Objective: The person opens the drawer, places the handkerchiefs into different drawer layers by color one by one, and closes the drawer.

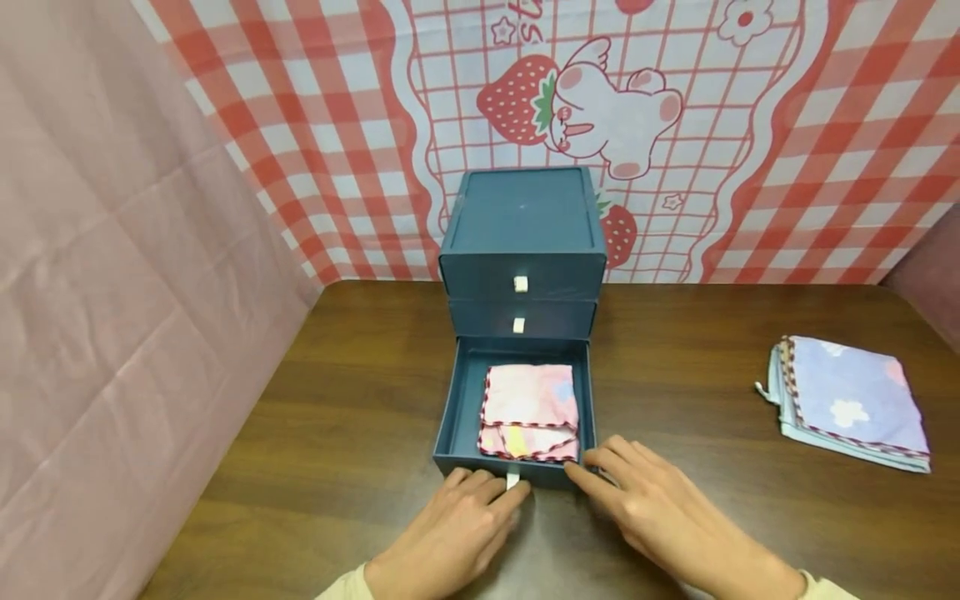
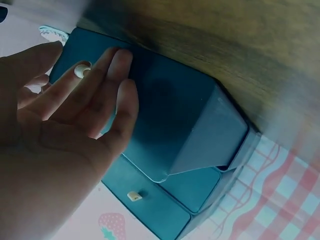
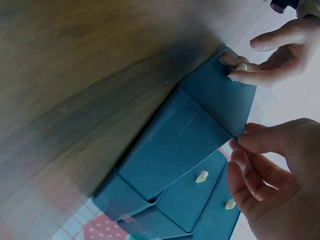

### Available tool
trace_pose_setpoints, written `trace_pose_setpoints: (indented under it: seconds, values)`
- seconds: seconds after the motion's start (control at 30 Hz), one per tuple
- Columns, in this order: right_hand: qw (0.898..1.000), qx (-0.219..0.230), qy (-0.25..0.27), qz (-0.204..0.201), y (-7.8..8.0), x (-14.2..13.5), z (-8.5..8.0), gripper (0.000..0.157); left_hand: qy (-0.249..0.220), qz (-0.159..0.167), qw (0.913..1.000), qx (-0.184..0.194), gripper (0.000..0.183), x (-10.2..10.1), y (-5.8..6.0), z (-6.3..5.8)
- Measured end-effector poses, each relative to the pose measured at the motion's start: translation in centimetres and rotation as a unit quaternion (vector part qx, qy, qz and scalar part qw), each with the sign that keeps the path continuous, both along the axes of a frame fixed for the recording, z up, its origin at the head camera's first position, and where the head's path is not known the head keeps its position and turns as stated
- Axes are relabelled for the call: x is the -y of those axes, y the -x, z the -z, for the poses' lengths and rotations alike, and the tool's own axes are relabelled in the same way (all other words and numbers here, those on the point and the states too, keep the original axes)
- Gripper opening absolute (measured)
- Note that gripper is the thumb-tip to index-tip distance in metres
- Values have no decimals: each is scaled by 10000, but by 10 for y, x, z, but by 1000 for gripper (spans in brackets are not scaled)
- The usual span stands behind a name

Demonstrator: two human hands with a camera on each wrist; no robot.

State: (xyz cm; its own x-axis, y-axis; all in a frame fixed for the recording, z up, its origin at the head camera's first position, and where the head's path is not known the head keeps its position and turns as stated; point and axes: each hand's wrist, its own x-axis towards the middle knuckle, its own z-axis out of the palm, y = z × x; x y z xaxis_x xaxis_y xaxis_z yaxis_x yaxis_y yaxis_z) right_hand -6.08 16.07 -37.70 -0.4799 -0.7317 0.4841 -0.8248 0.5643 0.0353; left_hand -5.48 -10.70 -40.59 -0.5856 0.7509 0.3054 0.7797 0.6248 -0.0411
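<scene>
A dark blue-grey drawer cabinet [image 1: 522, 208] stands against the patterned cloth, its bottom drawer [image 1: 448, 417] pulled out towards me. Inside that drawer lies a folded pink towel [image 1: 528, 396] with a dark red-and-white striped edge. My left hand [image 1: 453, 529] rests its fingers against the drawer front, right beside the small white pull tab [image 2: 82, 70]. At the drawer's front right corner, my right hand [image 1: 652, 500] touches the rim with its fingertips, the other fingers loosely bent alongside.
Two upper drawers with white tabs, such as the top tab [image 1: 521, 284], are closed. On the right of the wooden table [image 1: 360, 367] lie a folded lavender towel [image 1: 855, 392] and a pale blue one [image 1: 821, 442] beneath it. A pink curtain [image 1: 135, 292] hangs at the left.
</scene>
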Motion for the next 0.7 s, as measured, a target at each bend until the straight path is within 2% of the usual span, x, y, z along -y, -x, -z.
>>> trace_pose_setpoints:
  seconds: [0.27, 0.43, 0.6, 0.7]
  values:
    - [9993, -238, 93, 259, 15, -3, 6, 57, 299, -58, 9995, -95, 35, -2, 15, 0]
    - [9989, -217, -64, 407, 24, -3, 8, 56, 402, -63, 9990, -171, 39, -2, 30, 1]
    - [9978, -163, -278, 575, 34, -3, 9, 44, 427, -52, 9990, -78, 39, -2, 47, 0]
    - [9960, -176, -472, 739, 42, -2, 10, 49, 463, -29, 9989, 0, 39, -4, 56, -2]
